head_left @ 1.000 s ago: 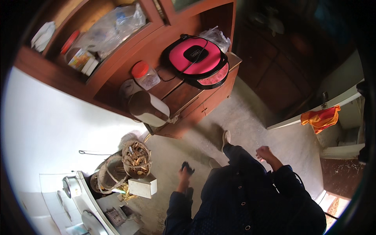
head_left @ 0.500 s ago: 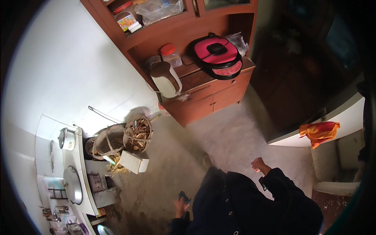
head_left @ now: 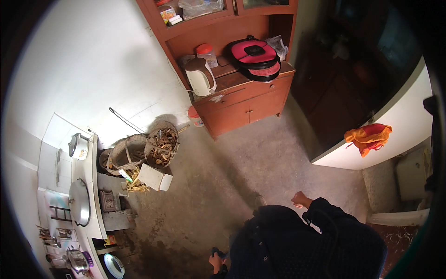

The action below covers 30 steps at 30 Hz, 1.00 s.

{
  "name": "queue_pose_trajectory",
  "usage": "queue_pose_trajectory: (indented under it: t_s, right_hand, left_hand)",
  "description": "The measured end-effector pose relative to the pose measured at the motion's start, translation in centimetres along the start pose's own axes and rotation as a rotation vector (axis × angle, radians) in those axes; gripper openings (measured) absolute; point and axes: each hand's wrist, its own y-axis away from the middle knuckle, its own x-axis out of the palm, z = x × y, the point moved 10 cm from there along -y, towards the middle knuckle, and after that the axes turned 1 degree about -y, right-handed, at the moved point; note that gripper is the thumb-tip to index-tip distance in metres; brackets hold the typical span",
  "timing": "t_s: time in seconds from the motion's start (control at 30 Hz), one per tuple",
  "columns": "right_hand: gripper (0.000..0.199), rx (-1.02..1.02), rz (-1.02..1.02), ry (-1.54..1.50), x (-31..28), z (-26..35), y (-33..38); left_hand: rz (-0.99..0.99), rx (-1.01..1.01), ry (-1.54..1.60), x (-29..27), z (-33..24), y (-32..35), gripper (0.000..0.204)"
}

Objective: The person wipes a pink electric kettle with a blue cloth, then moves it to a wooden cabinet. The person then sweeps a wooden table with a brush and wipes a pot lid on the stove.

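- The grey floor (head_left: 218,167) is extending between the red-brown cabinet (head_left: 234,121) and the dark-sleeved torso (head_left: 297,246); the white worktop (head_left: 95,204) is bounding it at left, the white partition (head_left: 399,118) at right.
- The left hand (head_left: 216,262) is hanging over the floor beside the torso, near the lower edge of the view; its grip is holding a small dark object (head_left: 217,252), too small to identify.
- The right hand (head_left: 301,200) is hanging ahead of the torso, well apart from the partition; its grip is closing in a loose fist, and whether it is enclosing anything cannot be told.
- One orange-red cloth (head_left: 369,138) is draping over the partition edge in soft folds.
- One kettle (head_left: 200,76), one red-lidded jar (head_left: 206,56) and one pink appliance (head_left: 254,52) are standing on the cabinet ledge.
- At least two coarse woven baskets (head_left: 130,153) are standing by the wall; one is containing wood chips (head_left: 161,145).
- One boxy white carton (head_left: 155,177) is resting beside them.
- One round metal lid (head_left: 80,202) is lying on the worktop.
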Motion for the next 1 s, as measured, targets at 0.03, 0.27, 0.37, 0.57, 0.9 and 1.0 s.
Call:
queue_pose_trajectory:
  t_s: [0.03,0.27,0.37,0.57,0.9,1.0]
  right_hand:
    - [0.019,0.031,-0.029,0.076,0.0,-1.5,-0.2]
    - [0.021,-0.022,0.003,0.349,6.5,-3.8,-0.1]
    - [0.024,-0.080,-0.049,0.326,12.7,-1.0,3.0]
    - [0.026,-0.322,-0.026,0.346,23.9,5.8,12.4]
    - [0.027,-0.472,0.121,0.286,27.7,15.3,18.8]
    - [0.044,-0.882,0.170,0.477,32.6,23.2,24.6]
  left_hand:
    - [0.074,0.127,-0.057,-0.1,-1.1,-0.2,0.033]
    - [0.072,0.241,0.135,-7.2,-1.5,-0.4,0.043]
    - [0.022,0.115,0.138,-11.9,1.5,-1.7,0.047]
    - [0.003,-0.037,0.411,-18.9,12.3,-4.7,0.053]
    - [0.399,0.107,0.733,-13.0,-2.1,-0.6,0.055]
    - [0.554,0.186,0.701,-6.9,-11.1,2.5,0.045]
